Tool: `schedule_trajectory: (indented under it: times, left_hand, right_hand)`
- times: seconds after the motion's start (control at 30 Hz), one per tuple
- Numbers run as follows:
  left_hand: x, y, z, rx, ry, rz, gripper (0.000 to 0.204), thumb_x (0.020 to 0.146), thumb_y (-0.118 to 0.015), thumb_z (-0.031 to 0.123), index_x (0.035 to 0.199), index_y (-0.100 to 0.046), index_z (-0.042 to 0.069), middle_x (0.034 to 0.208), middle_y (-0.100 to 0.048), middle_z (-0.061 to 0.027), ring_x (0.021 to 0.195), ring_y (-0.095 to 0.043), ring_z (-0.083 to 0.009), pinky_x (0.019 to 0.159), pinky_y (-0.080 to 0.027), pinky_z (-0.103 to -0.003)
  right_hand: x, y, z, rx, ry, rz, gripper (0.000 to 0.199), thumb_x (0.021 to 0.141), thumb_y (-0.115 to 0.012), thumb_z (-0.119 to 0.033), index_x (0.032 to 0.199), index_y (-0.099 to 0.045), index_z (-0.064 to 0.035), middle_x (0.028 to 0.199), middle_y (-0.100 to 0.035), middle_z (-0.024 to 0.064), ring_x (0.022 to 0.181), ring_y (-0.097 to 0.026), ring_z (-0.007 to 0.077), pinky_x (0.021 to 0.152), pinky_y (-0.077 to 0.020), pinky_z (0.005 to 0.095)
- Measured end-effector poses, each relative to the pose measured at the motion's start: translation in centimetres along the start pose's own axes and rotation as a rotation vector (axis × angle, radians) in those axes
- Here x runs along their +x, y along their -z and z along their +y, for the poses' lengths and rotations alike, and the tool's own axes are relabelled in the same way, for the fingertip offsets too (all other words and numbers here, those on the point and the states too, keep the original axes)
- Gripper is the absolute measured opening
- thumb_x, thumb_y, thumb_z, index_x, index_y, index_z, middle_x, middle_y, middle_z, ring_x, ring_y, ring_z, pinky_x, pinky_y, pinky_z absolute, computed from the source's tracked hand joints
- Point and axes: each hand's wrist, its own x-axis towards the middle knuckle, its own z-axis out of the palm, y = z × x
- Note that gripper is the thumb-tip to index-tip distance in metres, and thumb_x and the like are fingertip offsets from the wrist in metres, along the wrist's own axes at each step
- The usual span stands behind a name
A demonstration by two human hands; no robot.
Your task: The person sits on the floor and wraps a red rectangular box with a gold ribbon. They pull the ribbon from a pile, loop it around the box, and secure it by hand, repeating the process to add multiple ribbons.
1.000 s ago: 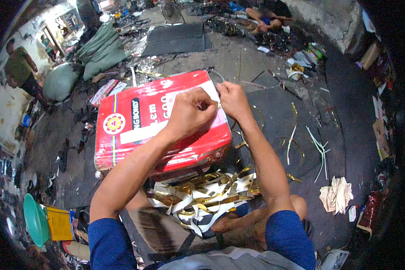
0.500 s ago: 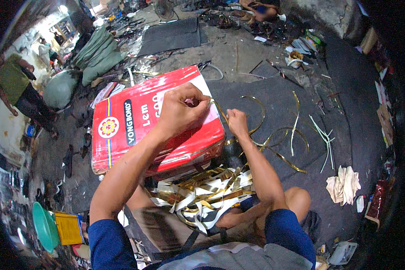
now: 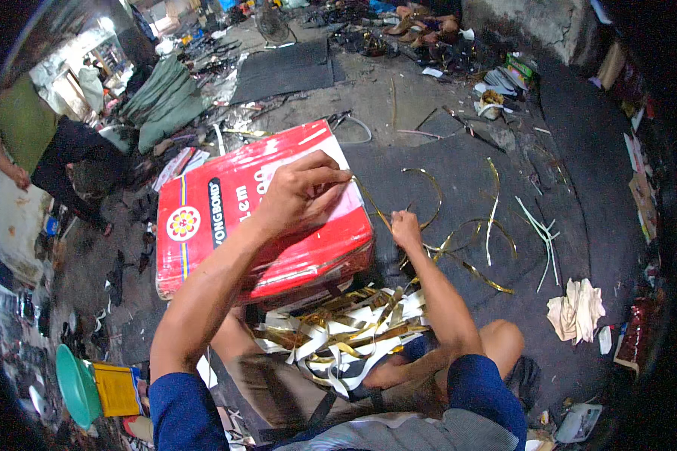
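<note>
My left hand (image 3: pixel 299 194) is above the top of a red cardboard box (image 3: pixel 237 229). Its thumb and fingertips pinch the end of a narrow gold strip (image 3: pixel 371 204) near the box's right edge. From there the strip slants down to my right hand (image 3: pixel 406 230), closed around it beside the box. A pale sheet (image 3: pixel 332 156) lies on the box top, partly under my left hand. Across my lap, a loose heap of gold and white strips (image 3: pixel 338 340) spreads in front of the box. Curled gold strips (image 3: pixel 438 197) lie on the floor to the right.
Dark matting (image 3: pixel 459 173) covers the floor to the right, with a crumpled cream cloth (image 3: pixel 575 310) on it. A green basin (image 3: pixel 77 387) and yellow container (image 3: pixel 114 389) are at lower left. At far left, a person (image 3: pixel 34 143) stands near green sacks (image 3: pixel 165 105).
My right hand has moved down and slightly right, away from my left hand, with a longer stretch of gold strip between them. The person at far left has moved and appears larger.
</note>
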Motion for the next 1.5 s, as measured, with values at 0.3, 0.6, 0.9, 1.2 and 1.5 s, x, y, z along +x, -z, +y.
schedule_trajectory:
  times: [0.3, 0.6, 0.9, 1.2, 1.5]
  left_hand:
    - [-1.2, 1.9, -0.5, 0.257, -0.203, -0.103, 0.032, 0.084, -0.072, -0.001, 0.115, -0.075, 0.005, 0.097, -0.070, -0.0126, 0.085, -0.069, -0.0284, 0.072, -0.058, -0.038]
    - [-0.6, 1.4, -0.3, 0.459, -0.232, -0.164, 0.039, 0.093, -0.069, 0.028, 0.131, -0.071, 0.019, 0.141, -0.062, -0.0049, 0.137, -0.049, -0.0343, 0.116, -0.040, -0.045]
    - [-0.6, 0.3, -0.6, 0.358, -0.144, -0.173, 0.044, 0.096, -0.067, 0.033, 0.136, -0.066, 0.016, 0.151, -0.055, -0.0072, 0.138, -0.049, -0.0359, 0.115, -0.041, -0.046]
    - [-8.7, -2.3, 11.7, 0.189, -0.238, -0.295, 0.047, 0.084, -0.073, 0.012, 0.130, -0.065, 0.007, 0.132, -0.065, -0.0156, 0.119, -0.065, -0.0362, 0.100, -0.054, -0.045]
    - [-18.7, -2.5, 17.0, -0.297, 0.910, -0.255, 0.032, 0.099, -0.063, 0.028, 0.110, -0.071, -0.002, 0.100, -0.071, -0.0157, 0.091, -0.067, -0.0211, 0.083, -0.051, -0.035]
  right_hand:
    - [0.2, -1.2, 2.2, -0.105, 0.135, 0.070, 0.034, 0.098, -0.057, -0.026, 0.086, -0.068, 0.0045, 0.087, -0.068, 0.0279, 0.086, -0.067, 0.0450, 0.077, -0.0496, 0.0523]
    - [4.2, 9.7, 4.8, -0.434, -0.011, 0.157, 0.031, 0.094, -0.057, -0.028, 0.090, -0.074, -0.0020, 0.094, -0.071, 0.0233, 0.092, -0.070, 0.0455, 0.082, -0.0557, 0.0533]
    - [-7.5, 9.8, -2.7, -0.617, -0.470, -0.301, 0.074, 0.085, -0.067, -0.067, 0.118, -0.071, -0.0008, 0.119, -0.070, 0.0246, 0.107, -0.070, 0.0412, 0.094, -0.0522, 0.0564]
    - [-27.7, 0.0, -5.9, -0.088, -0.100, -0.767, 0.029, 0.082, -0.070, -0.029, 0.099, -0.077, -0.0066, 0.099, -0.075, 0.0111, 0.094, -0.072, 0.0257, 0.079, -0.0548, 0.0427]
    - [-24.3, 14.8, -19.6, 0.341, 0.312, -0.821, 0.020, 0.094, -0.068, -0.020, 0.098, -0.068, 0.0000, 0.075, -0.069, 0.0075, 0.070, -0.066, 0.0179, 0.063, -0.0518, 0.0367]
